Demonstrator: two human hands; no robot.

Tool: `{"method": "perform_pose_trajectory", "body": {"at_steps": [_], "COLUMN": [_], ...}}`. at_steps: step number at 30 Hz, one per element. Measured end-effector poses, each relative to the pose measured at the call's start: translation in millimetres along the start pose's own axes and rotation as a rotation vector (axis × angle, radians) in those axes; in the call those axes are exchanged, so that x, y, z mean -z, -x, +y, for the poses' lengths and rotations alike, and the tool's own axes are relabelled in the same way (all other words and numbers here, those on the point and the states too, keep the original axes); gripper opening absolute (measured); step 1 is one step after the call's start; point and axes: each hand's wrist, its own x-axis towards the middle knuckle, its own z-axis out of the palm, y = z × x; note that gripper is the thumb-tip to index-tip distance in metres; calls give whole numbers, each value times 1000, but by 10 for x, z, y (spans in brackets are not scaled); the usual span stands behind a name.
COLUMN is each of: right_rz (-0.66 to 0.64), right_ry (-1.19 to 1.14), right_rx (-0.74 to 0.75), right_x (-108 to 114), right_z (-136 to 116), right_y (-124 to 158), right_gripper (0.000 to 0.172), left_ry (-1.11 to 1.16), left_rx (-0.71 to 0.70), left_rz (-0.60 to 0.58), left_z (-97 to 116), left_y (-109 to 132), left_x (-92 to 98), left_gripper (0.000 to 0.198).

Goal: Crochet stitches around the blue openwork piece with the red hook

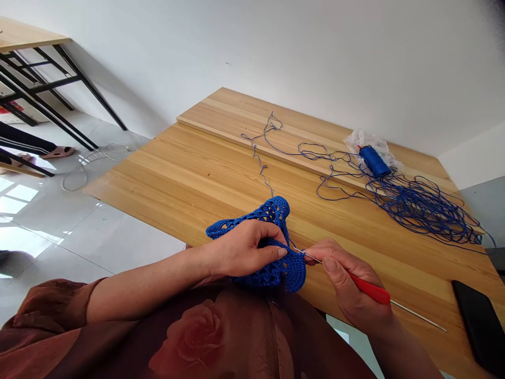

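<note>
My left hand (pixel 252 247) pinches a blue crocheted piece (pixel 295 271) between thumb and fingers, near its right edge. The piece has an openwork pattern and a dense scalloped rim; part of it is hidden under the hand. In my right hand (pixel 351 279) is a crochet hook (pixel 369 288) with a red handle, closed in the fingers. Its thin metal tip reaches the right edge of the crochet, where a blue strand meets it. Whether the tip is inside a stitch I cannot tell. Blue yarn (pixel 263 168) trails from behind the piece across the table.
A wooden table (pixel 189 173) stands against a white wall. On its right lie a tangle of blue yarn (pixel 426 208), a blue spool (pixel 374 161) by a clear plastic bag (pixel 365 138), and a black phone (pixel 479 321). Another person's foot (pixel 58 151) shows at far left.
</note>
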Motion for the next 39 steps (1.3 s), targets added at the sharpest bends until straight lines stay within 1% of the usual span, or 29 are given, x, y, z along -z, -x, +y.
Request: {"method": "perform_pose_trajectory", "body": {"at_steps": [5, 9, 12, 14, 17, 19, 23, 26, 28, 31, 33, 34, 36, 37, 39], "right_rz": [-26, -34, -66, -137, -317, -394, -483, -504, -495, -443, -333, -246, -118, -83, -59], "right_ry": [-57, -82, -79, -47, 24, 86, 225, 316, 405, 595, 739, 806, 878, 872, 835], "right_rx": [17, 25, 58, 85, 108, 125, 153, 117, 91, 110, 154, 186, 238, 253, 268], "right_x": [28, 28, 74, 147, 289, 370, 439, 420, 374, 239, 116, 56, -41, -71, -102], "right_z": [-17, -25, -13, -11, -44, -90, -210, -308, -373, -446, -465, -467, -461, -454, -428], "right_y": [-36, -53, -82, -129, -239, -321, -441, -462, -446, -390, -342, -316, -267, -245, -213], "right_gripper": [25, 27, 26, 26, 28, 26, 24, 22, 21, 21, 19, 21, 28, 25, 15], "left_ry": [162, 233, 268, 278, 267, 248, 191, 144, 110, 64, 28, 14, 5, 14, 42], "left_rx": [55, 96, 108, 113, 112, 109, 99, 91, 71, 25, -3, -15, -33, -36, -41], "left_rz": [-41, -25, -16, -18, -13, -3, 16, 33, 51, 84, 115, 131, 162, 172, 186], "left_z": [-58, -80, -77, -66, -38, -16, 15, 9, -10, -44, -60, -65, -67, -65, -56], "left_y": [-31, -43, -48, -54, -63, -62, -47, -35, -28, -19, -16, -16, -17, -19, -21], "left_x": [-17, -40, -60, -73, -87, -90, -83, -82, -92, -126, -157, -172, -197, -206, -220], "left_gripper": [22, 21, 21, 19, 17, 17, 17, 19, 20, 20, 18, 17, 16, 15, 16]}}
